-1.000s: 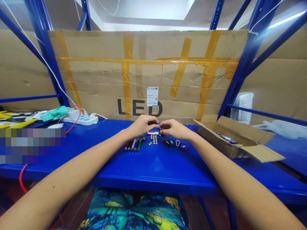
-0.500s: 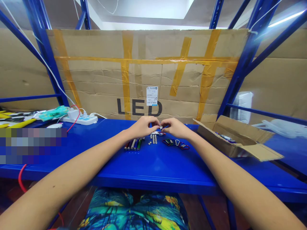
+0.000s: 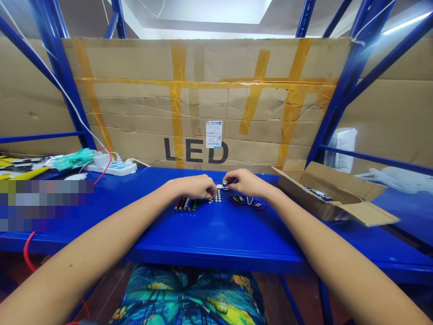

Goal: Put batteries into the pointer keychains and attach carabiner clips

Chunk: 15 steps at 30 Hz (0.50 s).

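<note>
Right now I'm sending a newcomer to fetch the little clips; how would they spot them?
Find the big cardboard sheet marked LED behind the blue table. On the table before it, just beside the right hand, lie the clips. They are small coloured loops, unlike the silver round bits and the row of slim tubes to their left.

At centre, a blue table (image 3: 219, 234) carries red, silver, blue and green pens (image 3: 185, 205), silver button cells (image 3: 217, 197), red and green carabiners (image 3: 248, 201) and a silver tube (image 3: 220, 185). Above, brown cardboard (image 3: 203, 104) shows orange tape stripes and black letters. Bottom centre, shorts (image 3: 189, 298) bear a turquoise-yellow floral print.
</note>
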{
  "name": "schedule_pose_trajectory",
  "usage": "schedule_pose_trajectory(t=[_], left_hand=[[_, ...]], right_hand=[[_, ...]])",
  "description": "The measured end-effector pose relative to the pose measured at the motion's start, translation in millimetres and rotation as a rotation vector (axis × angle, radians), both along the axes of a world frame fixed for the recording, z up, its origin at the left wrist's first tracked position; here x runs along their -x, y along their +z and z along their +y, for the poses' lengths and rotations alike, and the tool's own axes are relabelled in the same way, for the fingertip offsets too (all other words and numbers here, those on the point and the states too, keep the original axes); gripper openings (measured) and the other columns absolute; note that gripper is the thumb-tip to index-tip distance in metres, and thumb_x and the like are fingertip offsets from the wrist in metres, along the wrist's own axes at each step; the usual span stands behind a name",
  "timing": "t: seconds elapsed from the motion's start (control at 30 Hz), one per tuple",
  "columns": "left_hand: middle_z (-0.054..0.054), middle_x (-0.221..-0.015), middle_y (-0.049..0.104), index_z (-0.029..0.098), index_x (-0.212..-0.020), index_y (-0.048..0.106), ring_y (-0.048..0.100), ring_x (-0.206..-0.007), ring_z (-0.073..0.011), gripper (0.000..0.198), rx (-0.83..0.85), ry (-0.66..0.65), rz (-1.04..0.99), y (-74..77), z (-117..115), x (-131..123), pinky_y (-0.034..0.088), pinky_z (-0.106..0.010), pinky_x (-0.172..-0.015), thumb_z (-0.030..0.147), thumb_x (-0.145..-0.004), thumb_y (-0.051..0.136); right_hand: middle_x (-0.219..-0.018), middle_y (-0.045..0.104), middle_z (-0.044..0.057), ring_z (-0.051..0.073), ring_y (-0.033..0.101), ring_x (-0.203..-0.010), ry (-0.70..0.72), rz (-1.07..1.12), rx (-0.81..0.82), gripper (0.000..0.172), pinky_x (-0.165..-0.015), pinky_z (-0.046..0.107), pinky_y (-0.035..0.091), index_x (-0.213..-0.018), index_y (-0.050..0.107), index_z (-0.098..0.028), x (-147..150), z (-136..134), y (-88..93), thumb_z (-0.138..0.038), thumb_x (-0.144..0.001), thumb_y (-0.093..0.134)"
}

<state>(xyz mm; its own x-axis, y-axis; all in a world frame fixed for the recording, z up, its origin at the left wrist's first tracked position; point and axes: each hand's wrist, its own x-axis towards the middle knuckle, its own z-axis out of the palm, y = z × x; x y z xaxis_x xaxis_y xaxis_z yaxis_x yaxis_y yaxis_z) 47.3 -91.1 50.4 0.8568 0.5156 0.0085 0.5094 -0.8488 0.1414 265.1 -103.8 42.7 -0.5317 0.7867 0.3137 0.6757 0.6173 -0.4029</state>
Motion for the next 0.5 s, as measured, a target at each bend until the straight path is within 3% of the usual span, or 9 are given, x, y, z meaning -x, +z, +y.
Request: schedule_pose_trajectory(t=[0.3,0.5], left_hand=[[-0.005,-0.083,0.074,0.018,-0.091,0.076,0.062,-0.071,-0.0148,0.024,-0.066,0.035,0.053,-0.7,2.4,0.1,0.042,-0.025,-0.065,0.011,-0.078,0.057],[-0.005,-0.082,0.073,0.019,-0.089,0.076,0.061,-0.071,-0.0148,0.025,-0.065,-0.019,0.041,-4.3,8.7,2.3,0.043,-0.025,-0.067,0.012,-0.078,0.056]], right_hand=[[-0.085,0.071,0.004,0.016,0.061,-0.077,0.002,-0.035,-0.012,0.019,-0.07,0.027,0.044,-0.09,0.071,-0.017,0.1,-0.4,-0.7,-0.01,-0.077,0.059],[-0.085,0.071,0.004,0.016,0.061,-0.077,0.005,-0.034,-0.014,0.018,-0.07,0.027,0.043,-0.089,0.07,-0.017,0.9,-1.8,-0.5,-0.009,-0.078,0.059]])
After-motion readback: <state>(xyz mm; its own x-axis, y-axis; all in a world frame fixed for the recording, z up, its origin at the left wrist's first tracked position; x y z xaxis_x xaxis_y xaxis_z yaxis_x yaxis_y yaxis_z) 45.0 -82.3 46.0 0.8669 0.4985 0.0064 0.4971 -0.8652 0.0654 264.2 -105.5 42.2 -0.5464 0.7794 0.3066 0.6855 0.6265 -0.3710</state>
